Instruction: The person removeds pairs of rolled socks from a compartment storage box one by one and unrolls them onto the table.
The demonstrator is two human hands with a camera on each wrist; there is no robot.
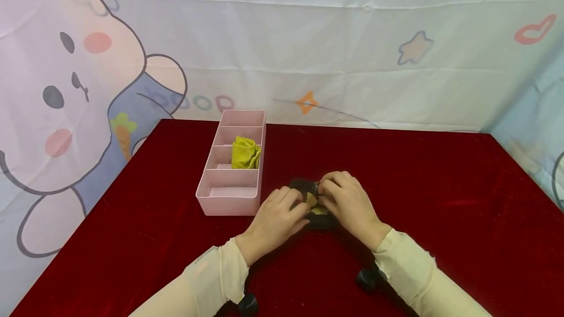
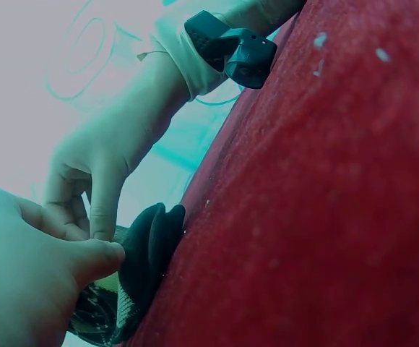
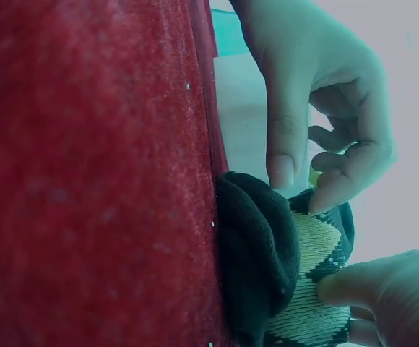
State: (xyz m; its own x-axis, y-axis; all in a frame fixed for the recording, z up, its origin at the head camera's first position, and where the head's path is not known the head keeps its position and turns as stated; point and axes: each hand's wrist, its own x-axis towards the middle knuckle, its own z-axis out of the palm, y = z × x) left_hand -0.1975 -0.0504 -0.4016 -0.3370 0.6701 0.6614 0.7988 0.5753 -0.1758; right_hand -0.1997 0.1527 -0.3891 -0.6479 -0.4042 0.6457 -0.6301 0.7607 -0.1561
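Note:
A folded dark sock with a yellow knit pattern lies on the red cloth between both hands. My left hand reaches it from the left, with thumb and index finger bent at its upper edge in the right wrist view. From the other side my right hand pinches the sock, its thumb pressed on the patterned knit. Dark folds of the sock rest against the cloth in the left wrist view. The fingers partly hide the sock in the head view.
A pink divided box stands left of the hands, with several compartments in a row. A folded yellow-green cloth sits in its second compartment from the front. Behind the red-covered table hangs a printed curtain.

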